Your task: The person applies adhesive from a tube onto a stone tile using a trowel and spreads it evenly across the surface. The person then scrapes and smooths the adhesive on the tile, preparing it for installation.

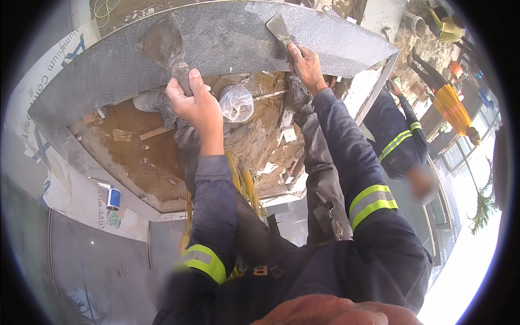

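A wide putty knife (164, 46) with a stained blade lies against the long grey slab (227, 38), and my left hand (197, 105) is closed around its handle. My right hand (307, 67) grips a narrower putty knife (278, 27), its blade angled up and left over the slab's right part. The slab curves across the top of the head view, and both hands are at its near edge. Parts of both handles are hidden by my fingers.
Below the slab is a dirt-floored pit with rubble, a clear plastic bag (236, 103) and a wood strip (155, 132). A blue and white container (113, 199) sits on the left ledge. At right, a co-worker (395, 130) in dark clothes is close to the slab's end; other people are farther off.
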`<state>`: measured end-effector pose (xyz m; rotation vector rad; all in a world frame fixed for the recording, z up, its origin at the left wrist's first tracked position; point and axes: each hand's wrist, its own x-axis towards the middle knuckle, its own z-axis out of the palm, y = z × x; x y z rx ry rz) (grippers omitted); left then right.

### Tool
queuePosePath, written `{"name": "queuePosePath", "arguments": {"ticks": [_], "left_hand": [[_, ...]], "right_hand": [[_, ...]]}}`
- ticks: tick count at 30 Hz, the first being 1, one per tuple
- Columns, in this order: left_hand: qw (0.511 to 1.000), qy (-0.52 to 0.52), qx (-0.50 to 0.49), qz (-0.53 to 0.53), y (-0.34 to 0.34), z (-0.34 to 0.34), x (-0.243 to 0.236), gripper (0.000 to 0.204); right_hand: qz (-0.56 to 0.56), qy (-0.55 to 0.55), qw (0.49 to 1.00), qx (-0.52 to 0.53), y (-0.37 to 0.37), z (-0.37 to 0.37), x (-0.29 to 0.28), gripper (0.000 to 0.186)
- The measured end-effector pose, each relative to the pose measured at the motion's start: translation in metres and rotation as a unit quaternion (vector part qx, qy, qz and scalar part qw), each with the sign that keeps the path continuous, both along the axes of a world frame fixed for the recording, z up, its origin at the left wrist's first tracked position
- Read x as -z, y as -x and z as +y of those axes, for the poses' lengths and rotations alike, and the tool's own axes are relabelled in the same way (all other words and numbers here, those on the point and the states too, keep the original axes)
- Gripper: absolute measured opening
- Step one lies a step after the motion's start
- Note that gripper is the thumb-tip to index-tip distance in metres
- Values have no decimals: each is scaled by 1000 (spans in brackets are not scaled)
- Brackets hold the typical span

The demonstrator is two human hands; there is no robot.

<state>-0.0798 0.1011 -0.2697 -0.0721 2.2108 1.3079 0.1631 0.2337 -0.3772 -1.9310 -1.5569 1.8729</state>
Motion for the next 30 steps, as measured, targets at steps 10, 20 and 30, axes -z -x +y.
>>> {"name": "queuePosePath", "arguments": {"ticks": [10,20,30], "left_hand": [[1000,-22,-20,-7,-4,7,-6,45],[999,-9,-34,3,6,2,-9,44],[997,-46,-54,-3,12,-1,-10,44]], "right_hand": [[35,-11,977,210,36,13,-4,44],[-67,-76,993,-54,20,7,-55,39],[-116,-85,987,-70,9,55,-20,50]]}}
